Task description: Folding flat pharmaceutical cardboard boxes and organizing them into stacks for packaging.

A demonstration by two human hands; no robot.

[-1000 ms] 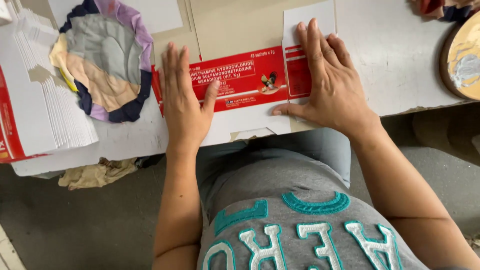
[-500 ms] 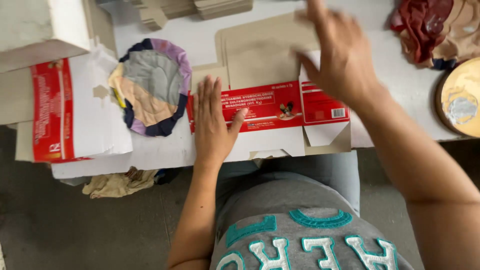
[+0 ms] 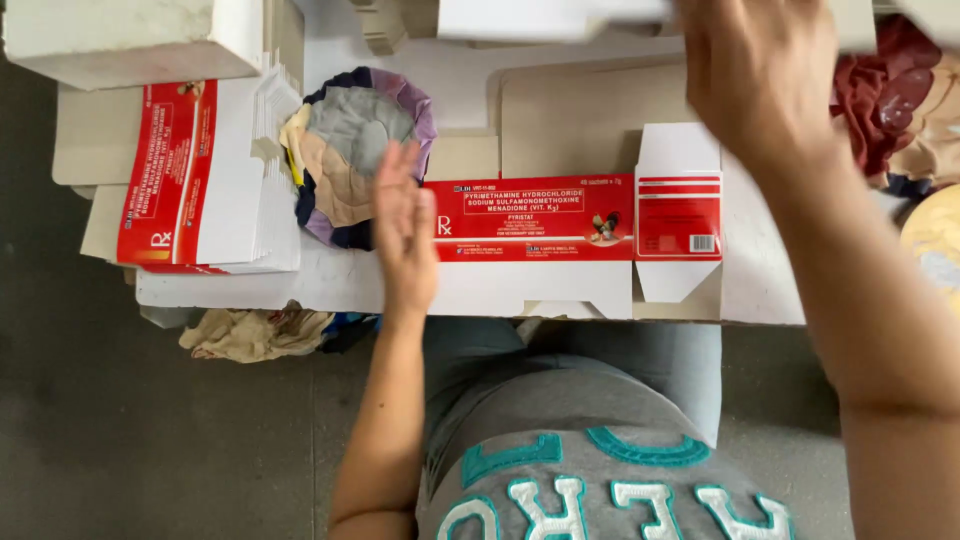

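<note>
- I see the white table (image 3: 770, 290) carrying everything.
- The flat red-and-white carton blank (image 3: 575, 225) lies unfolded along the table's near edge.
- A stack of like blanks (image 3: 200, 180) sits left, beside a patchwork cloth pad (image 3: 350, 150).
- My right hand (image 3: 765, 75) is raised at the far side; grip unclear.
- My left hand (image 3: 405, 230) lies open, flat on the blank's left end.

Glossy red-and-white cardboard carton (image 3: 560, 225); patchwork cloth pad (image 3: 355, 150) looks matt.

Right hand (image 3: 760, 75) higher, off carton (image 3: 575, 218)
</note>
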